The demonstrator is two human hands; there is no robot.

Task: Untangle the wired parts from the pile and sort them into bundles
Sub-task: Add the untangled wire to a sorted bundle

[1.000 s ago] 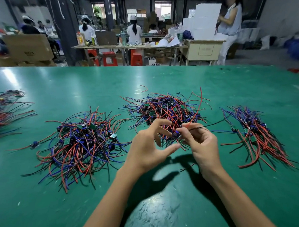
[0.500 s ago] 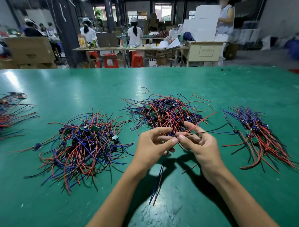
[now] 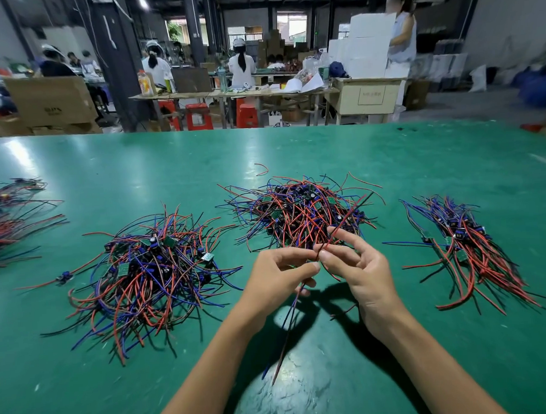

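Wired part [image 3: 293, 303] pinched between both hands' fingers [image 3: 310, 265], wires trailing below and above

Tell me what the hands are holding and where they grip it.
Both the left hand and right hand pinch one wired part near its middle, wires trailing both ways.

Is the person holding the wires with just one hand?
No, both the left hand and the right hand pinch the same wired part above the green table.
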